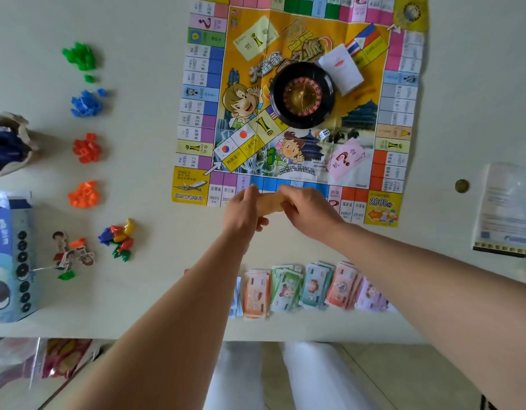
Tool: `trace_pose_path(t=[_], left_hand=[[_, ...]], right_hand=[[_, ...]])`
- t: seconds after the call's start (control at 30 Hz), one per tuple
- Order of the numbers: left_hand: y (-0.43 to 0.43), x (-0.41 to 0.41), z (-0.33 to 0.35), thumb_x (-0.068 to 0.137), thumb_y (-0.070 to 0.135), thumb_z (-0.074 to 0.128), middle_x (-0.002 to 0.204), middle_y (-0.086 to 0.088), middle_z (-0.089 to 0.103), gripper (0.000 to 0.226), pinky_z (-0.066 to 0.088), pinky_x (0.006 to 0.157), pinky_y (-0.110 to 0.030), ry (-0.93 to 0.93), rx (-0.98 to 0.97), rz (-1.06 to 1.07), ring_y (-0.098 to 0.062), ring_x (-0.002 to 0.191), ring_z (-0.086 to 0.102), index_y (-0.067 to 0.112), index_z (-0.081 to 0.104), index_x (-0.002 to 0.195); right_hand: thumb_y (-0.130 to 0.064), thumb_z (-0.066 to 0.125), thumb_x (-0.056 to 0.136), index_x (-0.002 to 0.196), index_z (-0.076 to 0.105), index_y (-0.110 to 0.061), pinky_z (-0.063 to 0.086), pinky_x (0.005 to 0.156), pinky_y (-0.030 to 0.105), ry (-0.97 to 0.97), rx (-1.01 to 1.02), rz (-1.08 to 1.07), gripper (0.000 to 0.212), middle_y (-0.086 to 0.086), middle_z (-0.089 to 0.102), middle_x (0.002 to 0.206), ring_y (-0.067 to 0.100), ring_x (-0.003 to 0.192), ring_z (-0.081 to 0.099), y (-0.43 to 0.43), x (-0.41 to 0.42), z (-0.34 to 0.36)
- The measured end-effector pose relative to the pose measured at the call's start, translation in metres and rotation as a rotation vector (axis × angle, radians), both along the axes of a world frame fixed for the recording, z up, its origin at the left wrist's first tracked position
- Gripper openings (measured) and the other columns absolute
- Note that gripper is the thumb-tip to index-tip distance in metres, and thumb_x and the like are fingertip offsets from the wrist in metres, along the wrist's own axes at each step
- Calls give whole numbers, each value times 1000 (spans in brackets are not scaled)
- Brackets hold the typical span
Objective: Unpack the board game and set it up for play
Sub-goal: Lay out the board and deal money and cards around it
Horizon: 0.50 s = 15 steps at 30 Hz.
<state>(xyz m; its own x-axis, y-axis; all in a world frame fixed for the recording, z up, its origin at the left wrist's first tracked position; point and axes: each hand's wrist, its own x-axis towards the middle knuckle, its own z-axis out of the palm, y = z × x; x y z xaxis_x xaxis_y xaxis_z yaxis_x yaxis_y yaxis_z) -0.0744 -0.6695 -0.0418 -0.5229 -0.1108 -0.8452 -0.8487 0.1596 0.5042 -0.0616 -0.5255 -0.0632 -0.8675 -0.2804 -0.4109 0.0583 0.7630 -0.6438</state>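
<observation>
Both hands over near edge of creased paper game board (196,184), flat on pale table (137,306). Left hand (244,210) and right hand (306,211) each pinch an end of a small pale-yellow stack (270,204), likely cards, fingers curled round it, held just above the board's blue squares. Black roulette wheel (302,94) sits mid-board, white die (324,133) just beside it. Row of coloured play-money piles (315,287) lies near table edge, under the forearms (196,306). Risks: loose pinch lets cards fan and scatter over board; a forearm dropping could sweep notes off the edge; nudging the thin board would shift it and roll the die
</observation>
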Motion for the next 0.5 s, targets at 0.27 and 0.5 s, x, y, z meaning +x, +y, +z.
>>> trace_pose_path(t=[0.27, 0.5], left_hand=[[15, -14, 13, 99, 43, 40, 72, -12, 63, 37, 40, 50, -25, -36, 64, -55, -16, 50, 56, 11, 57, 107], [40, -29, 10, 96, 33, 41, 74, -9, 56, 26, 39, 50, -23, -81, -21, -95, -15, 50, 47, 11, 54, 100]], right_hand=[[-5, 53, 89, 90, 56, -14, 35, 53, 24, -313, -182, -180, 10, -1, 65, 79, 10, 63, 52, 26, -12, 13], [-14, 56, 92, 102, 54, -14, 40, 54, 25, -332, -203, -318, 10, 1, 62, 84, 15, 68, 56, 34, -14, 14]])
